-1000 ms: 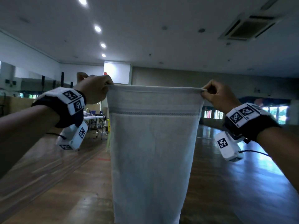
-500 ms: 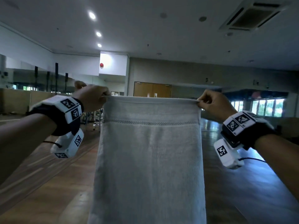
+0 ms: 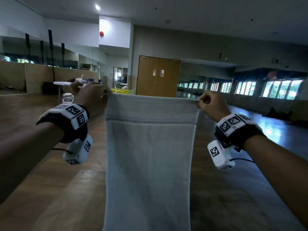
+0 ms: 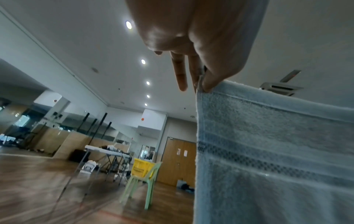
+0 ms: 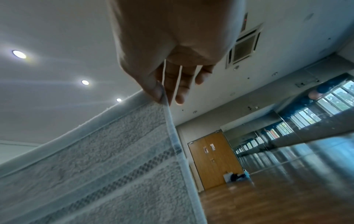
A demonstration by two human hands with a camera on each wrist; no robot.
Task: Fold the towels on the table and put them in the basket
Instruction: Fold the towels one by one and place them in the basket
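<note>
A pale grey-blue towel (image 3: 150,155) with a darker woven stripe near its top hangs straight down in front of me, held up in the air by its two top corners. My left hand (image 3: 93,99) pinches the top left corner; the left wrist view shows thumb and finger clamped on the towel (image 4: 268,151) edge. My right hand (image 3: 211,104) pinches the top right corner, thumb pressed on the towel (image 5: 107,166) hem. The towel's lower end runs out of the head view. A yellow basket (image 4: 141,167) sits on a light green chair far across the room.
A wooden floor (image 3: 50,189) spreads all around. A white folding table (image 4: 107,151) with items stands at the far left. Brown double doors (image 3: 157,75) are straight ahead, and mirrored walls with windows (image 3: 266,87) line the right side.
The head view has tilted down, so the ceiling has given way to more floor and the far wall. Both hands still hold the towel's top corners, now lower in the picture.
</note>
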